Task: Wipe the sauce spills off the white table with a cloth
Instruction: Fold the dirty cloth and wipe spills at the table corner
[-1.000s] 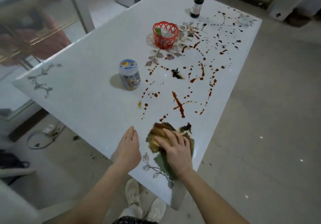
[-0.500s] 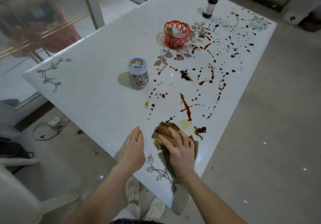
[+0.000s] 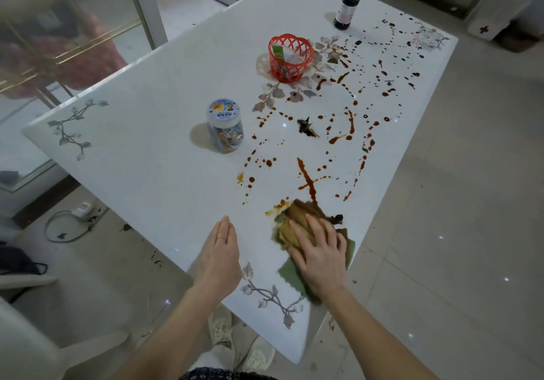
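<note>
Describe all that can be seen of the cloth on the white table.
The cloth looks like thin, soft green fabric. Its near part lies flat on the white table, one corner close to the near edge. Its far part is bunched up and stained brown-orange with sauce. The right hand presses on top with spread fingers and hides its middle. The bunched end reaches the near tip of a long sauce streak; dark scraps lie against its right side.
</note>
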The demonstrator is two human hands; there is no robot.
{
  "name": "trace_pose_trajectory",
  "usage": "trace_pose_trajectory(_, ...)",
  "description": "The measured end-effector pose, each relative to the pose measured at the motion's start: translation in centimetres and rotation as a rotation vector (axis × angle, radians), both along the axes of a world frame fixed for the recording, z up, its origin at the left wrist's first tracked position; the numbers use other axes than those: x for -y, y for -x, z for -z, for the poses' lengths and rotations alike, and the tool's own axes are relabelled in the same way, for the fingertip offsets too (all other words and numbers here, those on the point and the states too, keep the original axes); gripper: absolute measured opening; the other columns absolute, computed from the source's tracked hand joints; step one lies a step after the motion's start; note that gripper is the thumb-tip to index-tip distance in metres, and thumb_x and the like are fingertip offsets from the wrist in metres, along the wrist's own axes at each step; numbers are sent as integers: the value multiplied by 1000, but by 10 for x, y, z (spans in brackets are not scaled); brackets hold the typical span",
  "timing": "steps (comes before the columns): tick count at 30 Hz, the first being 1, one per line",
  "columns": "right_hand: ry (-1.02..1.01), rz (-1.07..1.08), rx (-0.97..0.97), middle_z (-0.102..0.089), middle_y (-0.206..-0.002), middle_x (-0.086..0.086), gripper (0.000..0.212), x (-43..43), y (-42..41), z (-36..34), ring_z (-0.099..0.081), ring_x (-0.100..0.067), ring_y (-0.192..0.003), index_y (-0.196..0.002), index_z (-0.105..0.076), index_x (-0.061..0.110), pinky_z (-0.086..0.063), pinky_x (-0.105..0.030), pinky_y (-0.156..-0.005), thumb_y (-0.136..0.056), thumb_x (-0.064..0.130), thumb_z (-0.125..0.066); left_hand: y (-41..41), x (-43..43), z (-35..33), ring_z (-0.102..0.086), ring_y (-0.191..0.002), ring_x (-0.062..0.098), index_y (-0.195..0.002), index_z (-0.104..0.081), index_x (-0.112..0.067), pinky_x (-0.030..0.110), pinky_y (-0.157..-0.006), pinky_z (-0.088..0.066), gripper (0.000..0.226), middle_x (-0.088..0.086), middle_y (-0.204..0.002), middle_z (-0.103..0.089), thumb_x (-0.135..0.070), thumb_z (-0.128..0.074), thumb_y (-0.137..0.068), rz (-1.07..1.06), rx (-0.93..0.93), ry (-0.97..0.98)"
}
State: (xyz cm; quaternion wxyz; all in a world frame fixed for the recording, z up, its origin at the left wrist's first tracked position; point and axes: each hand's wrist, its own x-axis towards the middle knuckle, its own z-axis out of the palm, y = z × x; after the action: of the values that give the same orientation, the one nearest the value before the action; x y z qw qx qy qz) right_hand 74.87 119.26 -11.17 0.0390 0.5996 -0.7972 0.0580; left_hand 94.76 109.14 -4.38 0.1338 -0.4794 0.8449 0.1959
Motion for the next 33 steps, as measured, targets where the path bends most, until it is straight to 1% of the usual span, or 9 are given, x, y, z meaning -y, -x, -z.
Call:
trace_pose_trajectory(4, 62, 59, 28, -49, -144, -3, 49, -5, -7, 6, -45, -32, -128, -140, -52, 36, -39, -48, -96, -96, 52, -42, 1, 0, 1, 18, -143, 24, -145, 10, 4, 33, -118, 5, 68, 16, -154, 19, -5, -32, -92, -19, 5, -26)
trace_pose_trajectory(9, 93, -80, 33, -52, -141, -4, 43, -10, 11, 12, -45, -32, -123, -134, -58, 36, -40, -47, -92, -94, 46, -49, 4, 1, 2, 18, -142, 26, -144, 11, 6, 34, -118, 7, 69, 19, -153, 19, -10, -33, -93, 8, 41, -12)
trace_pose_trajectory(13, 77, 86, 32, -53, -139, -5, 43, 12, 23, 6, -43, -33, -121, -133, -58, 36, -42, -50, -92, -96, 48, -40, 1, 0, 4, 17, -143, 25, -144, 10, 5, 34, -118, 6, 68, 18, -153, 18, -10, -33, -93, 16, 48, -6)
trace_pose_trajectory(16, 87, 150, 39, -50, -141, -5, 44, -4, -3, 11, -42, -33, -125, -136, -55, 36, -40, -50, -95, -95, 46, -43, -1, 0, 7, 17, -143, 25, -145, 10, 4, 35, -118, 3, 69, 17, -154, 18, -7, -33, -92, 5, 30, -20)
trace_pose_trajectory(19, 108, 45, 33, -52, -140, -5, 41, -25, -15, 16, -44, -33, -124, -136, -55, 36, -40, -50, -94, -97, 45, -44, 1, 0, 7, 17, -143, 25, -144, 10, 5, 35, -118, 3, 70, 18, -154, 19, -8, -33, -91, -5, 26, -21)
trace_pose_trajectory(22, 87, -21, 4, -50, -139, -7, 41, -8, 8, 12, -42, -33, -123, -135, -55, 35, -40, -49, -94, -96, 43, -44, 1, 0, 4, 17, -143, 26, -144, 11, 6, 34, -118, 4, 68, 18, -153, 19, -13, -32, -94, 8, 55, -20)
trace_pose_trajectory(27, 58, 209, 39, -49, -142, -5, 48, 17, 12, 2, -38, -31, -126, -136, -55, 34, -37, -49, -98, -94, 49, -38, 3, -2, -4, 15, -143, 25, -144, 9, 5, 31, -117, 7, 69, 17, -154, 18, -11, -34, -93, -13, 12, -40)
trace_pose_trajectory(29, 32, 188, 48, -46, -146, -4, 52, 1, -10, 2, -39, -30, -130, -140, -51, 33, -32, -48, -100, -93, 51, -39, 4, -3, -5, 16, -143, 24, -145, 10, 4, 32, -118, 5, 70, 16, -154, 18, -10, -35, -93, -45, -8, -55)
trace_pose_trajectory(33, 6, 46, 40, -44, -147, -4, 53, -18, -14, 3, -42, -31, -130, -143, -49, 33, -35, -48, -98, -91, 43, -44, 5, -2, 2, 17, -143, 27, -144, 11, 5, 35, -118, 2, 72, 18, -153, 20, -13, -37, -93, -48, 0, -47)
